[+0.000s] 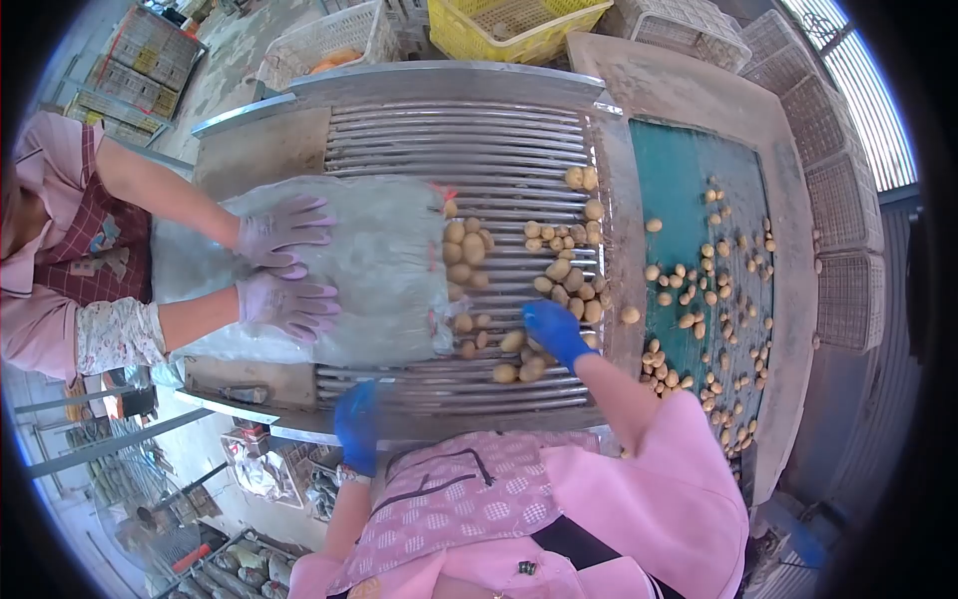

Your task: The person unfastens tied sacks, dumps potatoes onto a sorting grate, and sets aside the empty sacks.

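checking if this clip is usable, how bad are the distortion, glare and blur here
Head view: strong fisheye bending, with black rounded corners; head view: the ribbed panel at upper right is very bright; head view: the metal bars carry pale glints; head view: the left hand looks smeared, perhaps by motion, while the right hand has a clearer outline.

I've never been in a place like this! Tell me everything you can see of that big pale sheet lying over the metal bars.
The pale grey-green sheet looks thin and slightly see-through, perhaps plastic; its exact material is unclear. It lies broadly flat, lightly wrinkled, over the left part of the metal bars. Reddish bits show along its uneven right end, where potatoes lie close by. A co-worker's two lavender-gloved hands rest on it, fingers spread.
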`<state>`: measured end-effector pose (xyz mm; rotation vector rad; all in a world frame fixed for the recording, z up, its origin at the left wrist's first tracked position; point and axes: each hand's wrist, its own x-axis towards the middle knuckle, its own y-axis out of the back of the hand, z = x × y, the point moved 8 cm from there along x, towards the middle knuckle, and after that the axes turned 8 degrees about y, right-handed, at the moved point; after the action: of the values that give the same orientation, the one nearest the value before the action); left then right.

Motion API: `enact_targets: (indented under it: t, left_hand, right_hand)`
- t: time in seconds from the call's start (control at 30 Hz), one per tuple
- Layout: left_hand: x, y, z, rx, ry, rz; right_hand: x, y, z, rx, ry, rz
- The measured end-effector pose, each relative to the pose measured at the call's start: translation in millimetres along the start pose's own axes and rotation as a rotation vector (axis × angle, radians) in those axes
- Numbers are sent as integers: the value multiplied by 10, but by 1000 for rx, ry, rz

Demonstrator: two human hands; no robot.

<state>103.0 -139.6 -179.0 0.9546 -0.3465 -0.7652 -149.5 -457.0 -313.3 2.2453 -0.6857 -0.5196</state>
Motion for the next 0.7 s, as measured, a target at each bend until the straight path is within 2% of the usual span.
enact_targets:
  t: [0.03, 0.1, 0.13, 0.17, 0.2, 0.23, 0.27, 0.3, 0.33, 0.37, 0.4, 0.47, 0.5, 0.53, 0.57, 0.63, 0.67, 0.7]
  left_hand:
    - [25, -75, 37, -188, -17, -64]
    - [69, -403, 254, -649, 193, -278]
    - [89, -503, 624, -1016, 402, -367]
    - [18, -628, 1023, -1375, 624, -464]
    - [20, -702, 1282, -1088, 378, -495]
    - [-6, -801, 1503, -796, 135, -507]
    - [-22, -916, 1434, -875, 172, -549]
    - [-40, -1031, 1364, -953, 213, -588]
    - [-136, -1243, 1060, -1400, 549, -662]
    - [-277, -1362, 897, -1831, 910, -715]
    - [-227, -1160, 785, -1622, 773, -571]
    - [-176, -651, 652, -1254, 538, -352]
    - [-185, -392, 520, -1107, 417, -294]
    - [-204, -109, 379, -958, 299, -219]
    - [-261, 112, 236, -939, 271, -158]
    - [-445, 369, 73, -1155, 384, -52]
    - [-542, 467, 71, -1297, 458, 17]
    - [-624, 555, 124, -1293, 510, 125]
  right_hand:
    - [-304, 121, 60, 208, -103, 140]
    - [-698, 230, -57, 515, -247, 331]
    - [-791, 236, -91, 669, -318, 430]
    - [-731, 107, -244, 623, -180, 413]
    - [-683, -65, -450, 577, -48, 391]
    - [-610, -261, -774, 683, 31, 169]
    - [-528, -398, -1158, 780, 123, -54]
    - [-494, -223, -1530, 590, 311, 117]
    - [-541, -56, -1867, 396, 488, 291]
    - [-536, 24, -2005, 355, 514, 345]
    - [-509, 110, -2111, 315, 535, 398]
    - [-300, 89, -2054, 453, 459, 338]
    - [-89, -60, -1876, 625, 366, 220]
    - [134, -160, -1651, 635, 275, 117]
    - [342, -261, -1426, 636, 182, 13]
    - [499, -223, -1133, 472, 25, -37]
    - [513, -203, -1048, 466, -48, -6]
    - [486, -177, -1000, 461, -126, 26]
